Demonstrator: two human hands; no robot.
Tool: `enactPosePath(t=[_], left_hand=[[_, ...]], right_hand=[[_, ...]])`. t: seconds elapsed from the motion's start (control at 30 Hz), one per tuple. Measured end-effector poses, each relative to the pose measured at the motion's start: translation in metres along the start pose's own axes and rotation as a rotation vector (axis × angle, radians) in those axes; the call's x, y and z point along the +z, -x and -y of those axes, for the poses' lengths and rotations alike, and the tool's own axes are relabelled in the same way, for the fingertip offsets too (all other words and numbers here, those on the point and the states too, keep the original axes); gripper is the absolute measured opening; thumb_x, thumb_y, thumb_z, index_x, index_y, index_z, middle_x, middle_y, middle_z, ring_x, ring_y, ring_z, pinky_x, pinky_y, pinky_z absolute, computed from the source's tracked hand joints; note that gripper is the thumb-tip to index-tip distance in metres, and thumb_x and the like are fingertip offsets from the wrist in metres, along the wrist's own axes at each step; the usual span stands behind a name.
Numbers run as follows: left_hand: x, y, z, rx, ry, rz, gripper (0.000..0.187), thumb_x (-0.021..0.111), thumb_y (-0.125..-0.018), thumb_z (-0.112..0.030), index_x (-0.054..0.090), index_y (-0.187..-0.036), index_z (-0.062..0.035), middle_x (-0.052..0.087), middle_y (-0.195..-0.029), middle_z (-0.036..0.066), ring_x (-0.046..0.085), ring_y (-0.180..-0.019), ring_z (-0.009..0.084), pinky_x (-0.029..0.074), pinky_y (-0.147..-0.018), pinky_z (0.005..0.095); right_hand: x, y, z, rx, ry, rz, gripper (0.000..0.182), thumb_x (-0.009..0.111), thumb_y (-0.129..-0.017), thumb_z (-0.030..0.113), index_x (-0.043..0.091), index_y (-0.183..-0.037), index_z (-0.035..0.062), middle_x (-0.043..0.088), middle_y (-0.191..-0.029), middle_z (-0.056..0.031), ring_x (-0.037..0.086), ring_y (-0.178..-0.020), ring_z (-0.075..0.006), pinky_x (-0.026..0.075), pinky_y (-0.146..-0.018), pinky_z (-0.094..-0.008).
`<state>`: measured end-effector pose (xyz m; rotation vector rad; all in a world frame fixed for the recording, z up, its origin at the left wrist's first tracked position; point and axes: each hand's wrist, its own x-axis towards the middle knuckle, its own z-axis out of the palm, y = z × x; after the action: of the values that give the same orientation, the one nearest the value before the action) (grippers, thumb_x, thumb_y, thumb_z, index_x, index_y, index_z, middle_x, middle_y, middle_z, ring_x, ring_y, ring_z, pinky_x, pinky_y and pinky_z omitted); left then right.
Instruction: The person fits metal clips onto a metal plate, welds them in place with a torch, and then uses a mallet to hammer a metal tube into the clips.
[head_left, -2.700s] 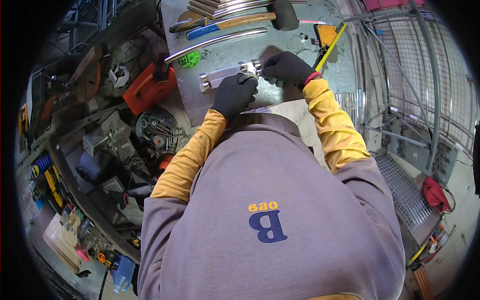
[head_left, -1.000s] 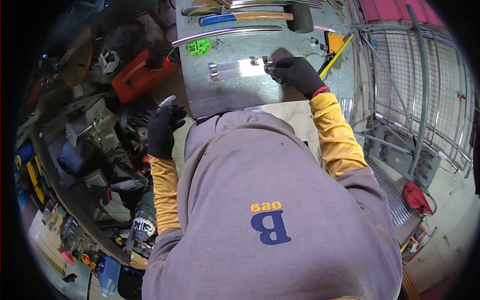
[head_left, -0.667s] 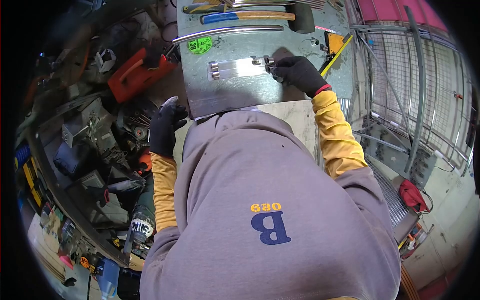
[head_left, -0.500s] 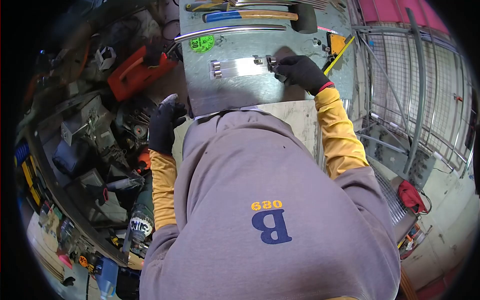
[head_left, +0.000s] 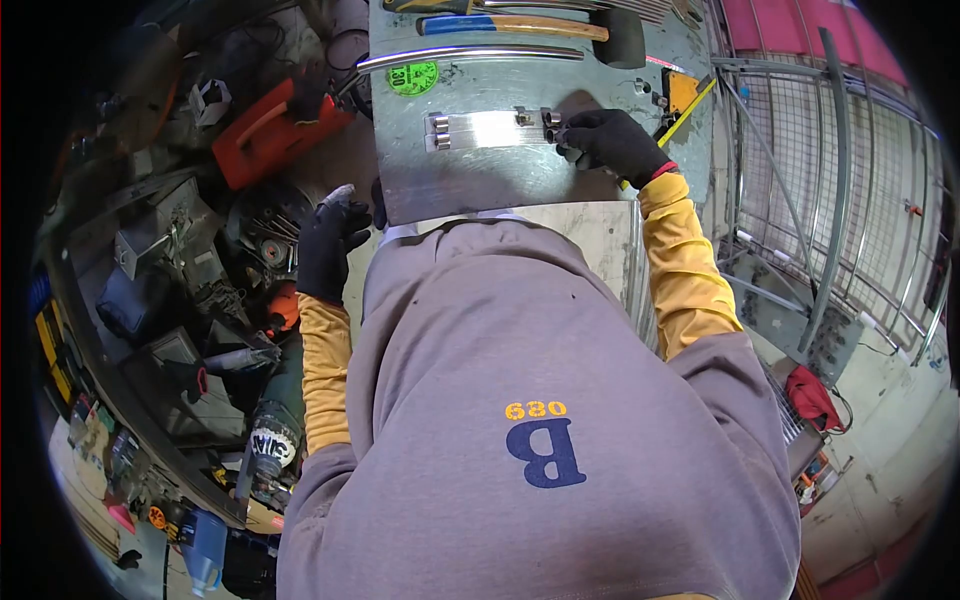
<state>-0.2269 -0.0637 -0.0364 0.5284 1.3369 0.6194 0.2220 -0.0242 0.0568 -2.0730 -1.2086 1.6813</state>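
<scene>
On the metal worktable (head_left: 480, 185) lies a flat, shiny metal strip (head_left: 490, 129). Two short metal tube pieces (head_left: 441, 132) sit at its left end, and another short tube piece (head_left: 551, 118) is near its right end. My right hand (head_left: 612, 142), in a black glove, is at that right end, fingers pinched around what looks like a further short tube piece, mostly hidden by the fingertips. A small metal bit (head_left: 523, 117) rests on the strip's upper edge. Off the table's left side hangs my left hand (head_left: 328, 240), black-gloved with a whitish fingertip, its fingers loosely apart and apparently holding nothing.
Across the table's back lie a mallet (head_left: 622, 38), a hammer-like blue-and-wood handle (head_left: 500, 27) and a long metal rod (head_left: 470, 56). A yellow tape measure (head_left: 684, 92) is at right. Wire mesh frames (head_left: 790, 150) stand beyond; a red case (head_left: 275, 135) and cluttered tools fill the left.
The view has shifted slightly, so the table appears a little further right. My right hand stays at the strip's right end, its fingers slightly moved. The left hand looks unchanged.
</scene>
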Motion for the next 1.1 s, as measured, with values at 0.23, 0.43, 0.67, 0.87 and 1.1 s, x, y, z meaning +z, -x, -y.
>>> enactPosePath(t=[0.23, 0.43, 0.67, 0.87, 1.1], left_hand=[[0.003, -0.001, 0.001, 0.003, -0.016, -0.020, 0.049, 0.059, -0.106, -0.045, 0.065, -0.138, -0.0087, 0.074, -0.117, 0.010, 0.072, -0.103, 0.0218, 0.059, -0.086, 0.0358], [0.002, -0.004, 0.003, -0.002, -0.017, -0.016, 0.049, 0.060, -0.106, -0.045, 0.065, -0.138, -0.0081, 0.074, -0.116, 0.011, 0.072, -0.101, 0.0218, 0.059, -0.085, 0.0353], [0.005, -0.007, -0.001, -0.012, -0.032, -0.005, 0.047, 0.059, -0.107, -0.044, 0.065, -0.137, -0.0080, 0.073, -0.116, 0.010, 0.072, -0.101, 0.0212, 0.059, -0.084, 0.0346], [0.001, -0.009, 0.003, 0.000, -0.036, -0.004, 0.048, 0.060, -0.107, -0.044, 0.065, -0.139, -0.0085, 0.074, -0.115, 0.010, 0.073, -0.100, 0.0211, 0.059, -0.083, 0.0337], [0.002, -0.003, 0.002, -0.011, -0.026, -0.018, 0.047, 0.061, -0.106, -0.044, 0.065, -0.138, -0.0096, 0.074, -0.113, 0.010, 0.073, -0.097, 0.0208, 0.059, -0.082, 0.0347]], right_hand=[[0.007, 0.003, -0.008, -0.090, 0.043, -0.048, 0.035, 0.075, -0.094, 0.029, 0.078, -0.112, -0.0001, 0.076, -0.089, -0.0058, 0.067, -0.075, -0.0129, 0.055, -0.073, -0.0294], [0.020, 0.007, -0.018, -0.173, 0.148, -0.171, 0.034, 0.076, -0.093, 0.029, 0.079, -0.109, -0.0007, 0.076, -0.089, -0.0065, 0.067, -0.080, -0.0149, 0.054, -0.079, -0.0311], [0.025, 0.011, -0.020, -0.179, 0.246, -0.259, 0.040, 0.076, -0.090, 0.039, 0.080, -0.112, 0.0067, 0.079, -0.101, -0.0163, 0.075, -0.091, -0.0298, 0.056, -0.086, -0.0376], [0.030, 0.014, -0.021, -0.166, 0.238, -0.315, 0.040, 0.077, -0.090, 0.041, 0.081, -0.112, 0.0081, 0.079, -0.102, -0.0161, 0.076, -0.093, -0.0317, 0.056, -0.085, -0.0383], [0.023, 0.015, -0.016, -0.194, 0.283, -0.260, 0.038, 0.075, -0.090, 0.038, 0.081, -0.112, 0.0077, 0.080, -0.101, -0.0161, 0.076, -0.091, -0.0313, 0.057, -0.085, -0.0386]])
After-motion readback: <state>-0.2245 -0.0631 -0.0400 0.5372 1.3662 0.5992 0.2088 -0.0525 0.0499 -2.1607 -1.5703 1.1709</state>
